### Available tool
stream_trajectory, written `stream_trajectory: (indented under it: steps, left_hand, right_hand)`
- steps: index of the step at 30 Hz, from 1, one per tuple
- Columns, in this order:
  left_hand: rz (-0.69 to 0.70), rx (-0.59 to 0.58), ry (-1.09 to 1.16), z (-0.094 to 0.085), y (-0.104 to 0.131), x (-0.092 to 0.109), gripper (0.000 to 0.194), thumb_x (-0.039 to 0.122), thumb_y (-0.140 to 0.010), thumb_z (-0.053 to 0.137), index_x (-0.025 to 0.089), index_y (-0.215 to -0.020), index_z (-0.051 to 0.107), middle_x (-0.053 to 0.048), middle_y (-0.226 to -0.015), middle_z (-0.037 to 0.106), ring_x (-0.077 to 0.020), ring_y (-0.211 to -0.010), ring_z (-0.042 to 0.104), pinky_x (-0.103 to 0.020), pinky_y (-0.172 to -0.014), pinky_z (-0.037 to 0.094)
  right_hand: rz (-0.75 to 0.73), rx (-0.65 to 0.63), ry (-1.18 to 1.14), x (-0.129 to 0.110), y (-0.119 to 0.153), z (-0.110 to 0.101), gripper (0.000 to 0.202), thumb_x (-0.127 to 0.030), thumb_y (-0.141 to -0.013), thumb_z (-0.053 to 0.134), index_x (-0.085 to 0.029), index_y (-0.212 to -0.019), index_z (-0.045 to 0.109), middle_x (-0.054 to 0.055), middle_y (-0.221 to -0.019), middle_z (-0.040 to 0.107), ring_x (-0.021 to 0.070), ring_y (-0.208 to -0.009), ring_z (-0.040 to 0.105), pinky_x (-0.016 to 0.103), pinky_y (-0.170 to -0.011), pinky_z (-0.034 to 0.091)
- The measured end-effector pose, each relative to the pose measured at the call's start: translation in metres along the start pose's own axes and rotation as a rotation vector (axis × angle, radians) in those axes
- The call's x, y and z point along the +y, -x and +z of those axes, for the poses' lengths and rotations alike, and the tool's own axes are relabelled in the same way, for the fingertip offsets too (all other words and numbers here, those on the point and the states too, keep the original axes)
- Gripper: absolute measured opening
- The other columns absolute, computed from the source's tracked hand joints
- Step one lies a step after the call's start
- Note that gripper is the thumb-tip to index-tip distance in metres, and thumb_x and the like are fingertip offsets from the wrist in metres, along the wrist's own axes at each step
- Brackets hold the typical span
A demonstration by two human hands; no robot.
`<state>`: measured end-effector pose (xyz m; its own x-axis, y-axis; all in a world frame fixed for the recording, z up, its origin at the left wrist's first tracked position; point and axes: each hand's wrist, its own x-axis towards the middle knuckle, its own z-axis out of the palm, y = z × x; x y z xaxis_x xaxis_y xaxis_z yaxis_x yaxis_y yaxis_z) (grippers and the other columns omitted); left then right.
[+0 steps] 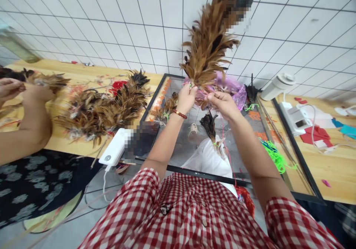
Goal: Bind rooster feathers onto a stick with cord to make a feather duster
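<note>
A long brown feather duster [208, 48] with dark feathers at its top end rises toward the tiled wall. My left hand [187, 98], with a beaded bracelet at the wrist, is closed around its lower end. Close beside it, my right hand [222, 102] is pinched at the base of the feathers, on a thin red string [223, 132] that hangs down toward my lap. Exactly how the string passes through the fingers is hard to make out. Below my hands, a small bunch of dark feathers [209, 126] lies on the glass tabletop [178, 145].
Feather dusters [102, 111] lie on the wooden table to the left, near a white power bank [115, 147] and another person's hands [39, 91]. A pink plastic bag [236, 89], green cord [274, 156], a white cup [278, 85] and a power strip [294, 117] are at right.
</note>
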<state>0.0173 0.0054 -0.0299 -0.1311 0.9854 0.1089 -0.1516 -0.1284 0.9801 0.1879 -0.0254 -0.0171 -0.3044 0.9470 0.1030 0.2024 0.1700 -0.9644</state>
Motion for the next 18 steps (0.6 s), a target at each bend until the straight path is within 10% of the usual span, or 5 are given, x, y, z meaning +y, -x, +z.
stream_trajectory:
  steps: [3,8,18]
  left_hand:
    - [0.231,-0.021,-0.466,-0.002,0.001,-0.004,0.017,0.011,-0.092,0.064,0.021,-0.081,0.056,-0.003,-0.079,0.063,-0.0213,-0.089,0.067,-0.028,-0.082,0.047]
    - [0.346,-0.385,-1.094,0.006,0.027,0.009,0.023,0.023,-0.1,0.05,0.015,-0.118,0.064,-0.02,-0.106,0.076,-0.0346,-0.105,0.075,-0.041,-0.09,0.052]
    - [0.566,-0.545,-1.329,0.009,0.034,0.011,0.058,0.021,-0.1,0.045,0.02,-0.158,0.051,-0.021,-0.125,0.077,-0.0338,-0.114,0.076,-0.041,-0.092,0.054]
  right_hand:
    - [-0.261,0.109,0.548,-0.035,0.001,-0.012,0.033,-0.048,-0.093,0.063,-0.018,-0.08,0.069,0.005,-0.076,0.064,0.0175,-0.074,0.058,0.031,-0.073,0.046]
    - [-0.389,0.094,1.077,-0.072,-0.028,-0.032,0.028,-0.032,-0.097,0.056,-0.018,-0.097,0.08,0.009,-0.1,0.073,0.0282,-0.103,0.066,0.042,-0.094,0.048]
    - [-0.148,0.068,1.092,-0.024,-0.091,-0.063,0.018,-0.037,-0.084,0.081,-0.021,-0.089,0.084,0.007,-0.083,0.074,0.0257,-0.094,0.068,0.041,-0.092,0.054]
